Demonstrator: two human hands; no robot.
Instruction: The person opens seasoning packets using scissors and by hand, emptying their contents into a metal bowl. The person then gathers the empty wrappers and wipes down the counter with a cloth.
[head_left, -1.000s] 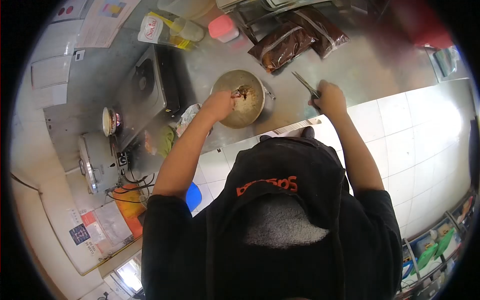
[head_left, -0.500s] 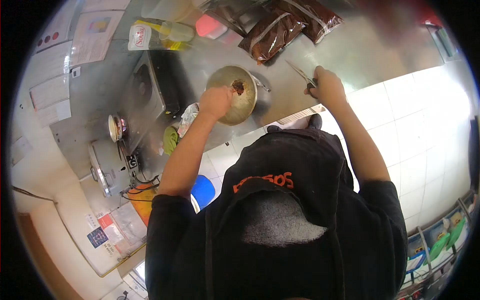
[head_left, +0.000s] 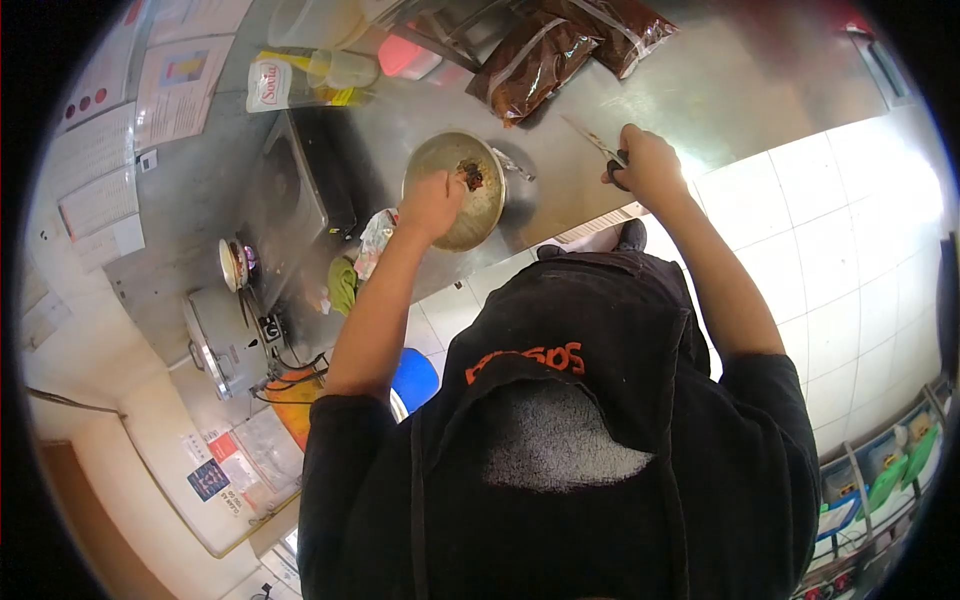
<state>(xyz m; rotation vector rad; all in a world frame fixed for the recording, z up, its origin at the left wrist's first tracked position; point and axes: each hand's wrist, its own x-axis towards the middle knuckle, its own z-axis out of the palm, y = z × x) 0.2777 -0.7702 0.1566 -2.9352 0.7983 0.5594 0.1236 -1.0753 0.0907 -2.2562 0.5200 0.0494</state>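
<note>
Basically round steel bowl (head_left: 455, 190) w/ pale mix (dark clump atop).

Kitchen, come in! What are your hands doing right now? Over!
Left hand over the metal bowl, at the dark food inside. Right hand grips scissors above the steel counter. Brown packets lie behind the bowl, clear of both hands.
</note>
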